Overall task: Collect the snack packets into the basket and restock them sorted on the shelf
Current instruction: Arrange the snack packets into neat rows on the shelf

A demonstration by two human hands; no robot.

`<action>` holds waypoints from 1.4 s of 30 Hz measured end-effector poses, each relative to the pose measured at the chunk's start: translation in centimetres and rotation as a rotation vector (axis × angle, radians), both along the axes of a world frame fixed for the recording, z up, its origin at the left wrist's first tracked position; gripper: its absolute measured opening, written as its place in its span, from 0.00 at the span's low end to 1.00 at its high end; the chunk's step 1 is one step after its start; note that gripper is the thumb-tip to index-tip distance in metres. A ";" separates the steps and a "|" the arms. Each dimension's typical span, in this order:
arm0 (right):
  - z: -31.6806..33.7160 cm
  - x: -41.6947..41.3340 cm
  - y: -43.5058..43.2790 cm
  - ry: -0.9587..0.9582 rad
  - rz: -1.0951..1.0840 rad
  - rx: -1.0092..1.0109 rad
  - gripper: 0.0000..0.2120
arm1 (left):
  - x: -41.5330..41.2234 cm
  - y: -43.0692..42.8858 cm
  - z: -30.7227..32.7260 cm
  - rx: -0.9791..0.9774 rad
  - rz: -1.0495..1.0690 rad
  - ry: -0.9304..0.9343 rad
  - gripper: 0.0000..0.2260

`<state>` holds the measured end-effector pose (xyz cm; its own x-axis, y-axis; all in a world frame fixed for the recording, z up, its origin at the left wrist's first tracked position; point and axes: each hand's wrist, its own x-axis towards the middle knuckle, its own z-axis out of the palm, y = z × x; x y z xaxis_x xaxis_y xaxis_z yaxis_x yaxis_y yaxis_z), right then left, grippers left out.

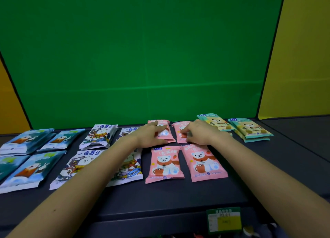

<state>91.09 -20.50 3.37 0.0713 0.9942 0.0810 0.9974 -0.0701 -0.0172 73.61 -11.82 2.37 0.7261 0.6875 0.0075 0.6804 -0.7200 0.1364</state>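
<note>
Snack packets lie sorted by colour on a dark shelf (pixel 178 198). Blue packets (pixel 26 171) are at the left, white cartoon packets (pixel 99 136) beside them, pink bear packets (pixel 165 163) in the middle, and teal-and-yellow packets (pixel 250 128) at the right. My left hand (pixel 151 135) rests flat on the back-left pink packet (pixel 165 133), fingers spread. My right hand (pixel 198 132) touches the back-right pink packet (pixel 181 136) with its fingertips. Two more pink packets lie in front, the right one (pixel 205 163) untouched. No basket is in view.
A green back panel (pixel 142 59) stands behind the shelf, with yellow panels (pixel 300 59) at both sides. A green and yellow price tag (pixel 225 220) hangs on the shelf's front edge. Bare dark shelf surface lies at the far right.
</note>
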 end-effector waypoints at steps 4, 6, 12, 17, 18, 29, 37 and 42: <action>1.3 0.9 -1.5 0.097 0.003 0.150 0.19 | 0.0 -0.6 0.8 -0.058 0.042 -0.008 0.34; 2.6 2.5 -3.2 0.144 -0.008 0.299 0.17 | 0.7 -1.2 1.7 0.069 0.074 -0.099 0.33; 3.4 11.3 -7.2 0.231 -0.311 0.363 0.14 | 5.7 -3.7 4.8 0.204 0.042 -0.345 0.17; 1.3 15.9 -7.8 0.209 -0.429 0.164 0.25 | 12.5 -5.8 4.5 0.187 0.142 -0.239 0.24; 0.9 16.3 -7.6 0.194 -0.438 0.122 0.27 | 13.8 -6.1 4.2 0.156 0.181 -0.190 0.27; 0.7 16.6 -5.4 -0.037 -0.460 0.014 0.35 | 21.7 -8.5 4.2 0.105 0.491 0.111 0.34; 0.2 17.3 -5.6 0.088 -0.433 0.065 0.39 | 23.0 -8.8 4.1 0.014 0.599 0.065 0.35; 1.5 17.4 -9.5 0.137 -0.332 0.157 0.35 | 21.0 -9.8 5.2 0.017 0.523 0.004 0.36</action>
